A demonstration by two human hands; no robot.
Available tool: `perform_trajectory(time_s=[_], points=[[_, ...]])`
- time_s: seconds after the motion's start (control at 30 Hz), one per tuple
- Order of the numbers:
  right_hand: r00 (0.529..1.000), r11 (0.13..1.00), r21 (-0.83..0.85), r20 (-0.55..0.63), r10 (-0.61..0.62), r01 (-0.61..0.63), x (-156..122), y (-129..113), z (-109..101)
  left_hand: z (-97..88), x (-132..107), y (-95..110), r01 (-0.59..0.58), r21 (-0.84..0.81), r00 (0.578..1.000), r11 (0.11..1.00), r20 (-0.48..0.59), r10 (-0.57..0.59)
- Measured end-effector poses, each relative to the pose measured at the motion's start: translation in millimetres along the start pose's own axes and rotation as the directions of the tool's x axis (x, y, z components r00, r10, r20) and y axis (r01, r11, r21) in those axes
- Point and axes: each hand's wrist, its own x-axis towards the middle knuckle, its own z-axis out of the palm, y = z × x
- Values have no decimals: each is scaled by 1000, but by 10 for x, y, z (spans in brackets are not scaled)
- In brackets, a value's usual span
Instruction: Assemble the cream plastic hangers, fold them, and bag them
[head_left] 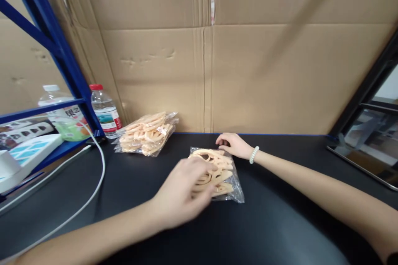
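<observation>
A clear plastic bag of peach-coloured hair clips (223, 172) lies on the black table (280, 223) in the middle. My left hand (182, 192) rests flat on the bag's near left part, fingers stretched out over the clips. My right hand (233, 145), with a white bead bracelet on the wrist, touches the bag's far edge; its fingers curl down onto the plastic. A pile of more bagged clips (146, 132) sits further back to the left, against the cardboard.
Cardboard sheets (248, 70) wall off the back of the table. A blue shelf frame (56, 49) stands at left with two water bottles (105, 112), a power strip and a white cable (93, 182). A tablet (367, 153) lies at the right edge.
</observation>
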Motion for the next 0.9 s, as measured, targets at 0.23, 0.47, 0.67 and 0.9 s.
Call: perform_trajectory(time_s=[0.23, 0.47, 0.67, 0.9], points=[[916, 991, 16, -381, 129, -134, -215, -11, -192, -227, 302, -906, 449, 39, 892, 893, -70, -446], [926, 940, 66, -163, 340, -334, -848, -86, -372, -114, 546, -994, 372, 3, 924, 928, 95, -371], [961, 952, -134, -12, 277, -276, -1391, -566, -339, 16, 1131, -948, 323, -72, 853, 944, 454, -257], [940, 925, -172, -8, 342, -338, -1468, -939, -108, 433, 1532, -743, 356, -139, 731, 924, 657, -183]])
